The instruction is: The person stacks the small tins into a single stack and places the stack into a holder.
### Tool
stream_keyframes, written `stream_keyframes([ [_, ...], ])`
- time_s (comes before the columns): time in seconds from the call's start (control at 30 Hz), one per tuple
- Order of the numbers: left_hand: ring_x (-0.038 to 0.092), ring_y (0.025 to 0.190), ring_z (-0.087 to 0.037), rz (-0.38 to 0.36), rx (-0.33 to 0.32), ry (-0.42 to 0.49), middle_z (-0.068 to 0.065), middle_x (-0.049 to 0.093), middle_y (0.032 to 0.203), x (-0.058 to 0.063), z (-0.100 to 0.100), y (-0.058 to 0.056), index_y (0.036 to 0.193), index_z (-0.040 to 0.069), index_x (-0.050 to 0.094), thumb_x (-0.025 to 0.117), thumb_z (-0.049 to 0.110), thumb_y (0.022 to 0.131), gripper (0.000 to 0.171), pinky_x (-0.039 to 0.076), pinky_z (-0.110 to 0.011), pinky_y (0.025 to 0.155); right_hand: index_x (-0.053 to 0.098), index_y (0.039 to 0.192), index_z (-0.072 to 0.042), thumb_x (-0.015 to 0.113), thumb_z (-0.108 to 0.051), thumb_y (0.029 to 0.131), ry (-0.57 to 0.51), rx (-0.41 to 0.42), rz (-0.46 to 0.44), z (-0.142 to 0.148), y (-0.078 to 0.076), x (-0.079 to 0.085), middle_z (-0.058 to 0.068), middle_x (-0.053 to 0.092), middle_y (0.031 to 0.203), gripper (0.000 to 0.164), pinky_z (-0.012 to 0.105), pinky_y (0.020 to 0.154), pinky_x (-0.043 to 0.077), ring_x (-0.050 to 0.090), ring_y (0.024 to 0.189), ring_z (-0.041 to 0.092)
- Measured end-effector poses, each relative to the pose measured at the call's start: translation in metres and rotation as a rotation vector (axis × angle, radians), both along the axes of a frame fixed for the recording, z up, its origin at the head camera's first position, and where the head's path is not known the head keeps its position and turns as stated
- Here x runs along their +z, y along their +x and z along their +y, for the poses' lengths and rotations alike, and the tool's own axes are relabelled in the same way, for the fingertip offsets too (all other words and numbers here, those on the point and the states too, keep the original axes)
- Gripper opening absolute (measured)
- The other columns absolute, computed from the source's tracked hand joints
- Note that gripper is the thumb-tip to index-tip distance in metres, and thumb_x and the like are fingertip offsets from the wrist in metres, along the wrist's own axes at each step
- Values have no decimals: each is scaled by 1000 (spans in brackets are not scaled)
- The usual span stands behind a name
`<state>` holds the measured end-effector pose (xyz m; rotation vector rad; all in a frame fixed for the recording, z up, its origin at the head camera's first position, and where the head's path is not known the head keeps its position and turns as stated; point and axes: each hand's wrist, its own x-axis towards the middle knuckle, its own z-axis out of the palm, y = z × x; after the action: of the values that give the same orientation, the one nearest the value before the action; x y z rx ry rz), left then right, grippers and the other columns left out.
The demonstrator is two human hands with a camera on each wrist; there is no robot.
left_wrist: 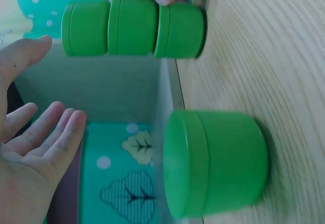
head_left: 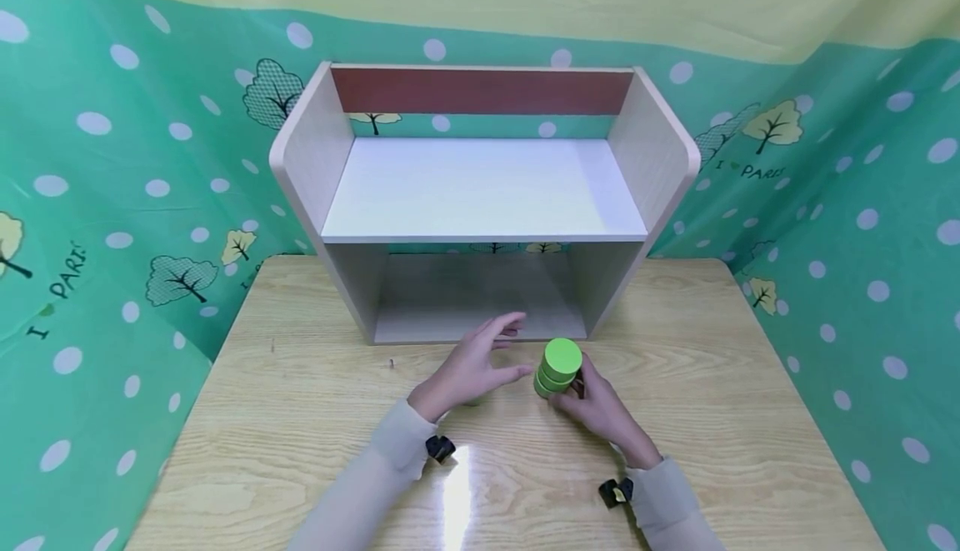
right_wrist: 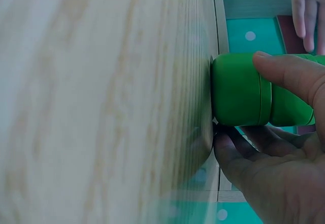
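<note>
Three green round lidded canisters (head_left: 561, 359) stand stacked in a column on the table, in front of the shelf's lower right part. My right hand (head_left: 595, 405) grips the bottom canister (right_wrist: 237, 89), thumb on one side and fingers on the other. My left hand (head_left: 480, 363) is held to the left of the stack, thumb and fingers spread, holding nothing. In the left wrist view its thumb is near the top canister (left_wrist: 85, 28) but apart from it. A single green canister (left_wrist: 228, 163) stands on the table below my left hand, mostly hidden in the head view.
A white two-level shelf (head_left: 487, 192) with a dark red back strip stands at the back of the wooden table (head_left: 285, 418). Its side panels (head_left: 660, 151) rise on both sides. A green dotted curtain (head_left: 97, 201) hangs behind and along the sides.
</note>
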<state>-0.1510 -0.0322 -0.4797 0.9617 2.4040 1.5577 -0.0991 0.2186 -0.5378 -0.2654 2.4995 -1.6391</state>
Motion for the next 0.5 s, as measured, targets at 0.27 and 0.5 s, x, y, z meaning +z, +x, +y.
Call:
stream_keyframes([
  [0.27,52,128,-29,-17,51,33,-17,51,142,-2,-21,8,151,10,39,80,17,88,77,48,-41,105,34,149,-6,77,-4,87,-2,8,-14,0,0,2,21,51,140,76,54,113,35,45,134,40],
  [0.5,53,127,-28,3,83,43,-11,54,139,-6,-35,14,150,8,40,82,18,86,77,49,-38,104,35,149,-7,77,-5,87,13,2,-16,0,0,0,19,53,138,75,53,114,35,45,134,38],
])
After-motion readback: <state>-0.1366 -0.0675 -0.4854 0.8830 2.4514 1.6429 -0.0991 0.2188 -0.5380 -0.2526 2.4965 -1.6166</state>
